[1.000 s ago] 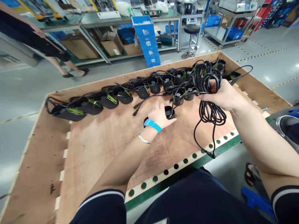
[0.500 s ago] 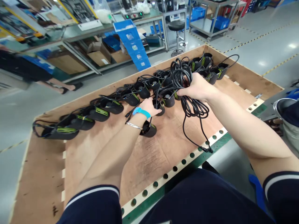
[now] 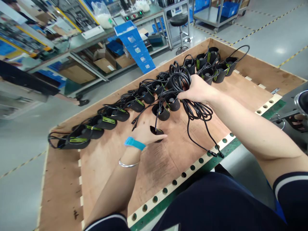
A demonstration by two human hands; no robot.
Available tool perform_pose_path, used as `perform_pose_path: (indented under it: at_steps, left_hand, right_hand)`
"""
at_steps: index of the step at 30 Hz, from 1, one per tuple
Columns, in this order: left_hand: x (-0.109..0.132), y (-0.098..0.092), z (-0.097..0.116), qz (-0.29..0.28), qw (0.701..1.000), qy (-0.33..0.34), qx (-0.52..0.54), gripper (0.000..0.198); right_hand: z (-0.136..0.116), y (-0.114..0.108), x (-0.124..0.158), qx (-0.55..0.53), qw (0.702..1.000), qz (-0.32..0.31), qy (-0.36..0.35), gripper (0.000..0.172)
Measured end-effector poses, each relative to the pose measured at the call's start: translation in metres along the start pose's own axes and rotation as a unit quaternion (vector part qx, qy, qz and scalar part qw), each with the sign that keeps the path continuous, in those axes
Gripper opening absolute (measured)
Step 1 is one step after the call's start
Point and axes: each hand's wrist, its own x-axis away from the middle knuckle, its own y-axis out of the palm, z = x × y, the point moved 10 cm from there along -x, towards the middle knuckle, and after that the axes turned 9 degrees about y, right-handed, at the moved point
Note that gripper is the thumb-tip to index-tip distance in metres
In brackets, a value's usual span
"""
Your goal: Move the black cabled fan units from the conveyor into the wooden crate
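A looped bundle of black cable [image 3: 179, 78] hangs from my right hand [image 3: 198, 89], whose fingers and thumb are closed round it. Two cable ends with plugs [image 3: 216, 154] trail down to the near edge of the box. My left hand [image 3: 143, 131] is at a black cup-shaped housing [image 3: 157, 132] lying tilted on the wooden floor, its thumb stretched across the front. The other left fingers are partly hidden. Behind it stand two similar upright housings [image 3: 160, 113] with wires inside, one just beneath the cable bundle.
A row of black housings [image 3: 107, 122] with yellow-green markings and cables lines the far wall of the wooden box [image 3: 55, 179]. Its near edge is a strip with round holes [image 3: 165, 191]. Beyond are stacked blue bins [image 3: 137, 48], a stool [image 3: 178, 20] and another person's legs [image 3: 69, 98].
My left hand has moved down toward me from an upright housing to the tilted one. My right hand still holds the cable bundle. The view has shifted slightly.
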Motion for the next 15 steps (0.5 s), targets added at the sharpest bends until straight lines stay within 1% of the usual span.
perform_pose_path:
  at_steps: [2,3,4,9,12,15]
  left_hand:
    - [0.013,0.006,-0.006,-0.014,1.000,-0.003,-0.002,0.052]
    - [0.013,0.008,-0.010,-0.015,1.000,-0.002,-0.007,0.044]
    - [0.010,0.007,-0.016,-0.015,1.000,0.001,-0.014,0.040]
    - [-0.029,-0.002,-0.048,-0.016,0.998,0.019,-0.059,0.047]
    - [-0.047,-0.001,-0.058,-0.035,0.996,0.033,-0.079,0.054]
    - [-0.055,0.004,-0.062,-0.047,0.996,0.044,-0.055,0.063]
  right_hand:
    - [-0.002,0.000,-0.001,-0.002,1.000,-0.002,-0.007,0.025]
    - [-0.003,0.000,-0.001,-0.003,1.000,-0.001,-0.008,0.024]
    - [-0.003,0.000,-0.002,-0.006,1.000,0.001,-0.008,0.024]
    - [-0.004,0.000,-0.005,-0.004,1.000,0.011,-0.004,0.025]
    - [-0.002,0.002,-0.009,-0.001,1.000,0.011,0.009,0.025]
    - [0.001,0.005,-0.013,0.001,1.000,0.009,0.022,0.026]
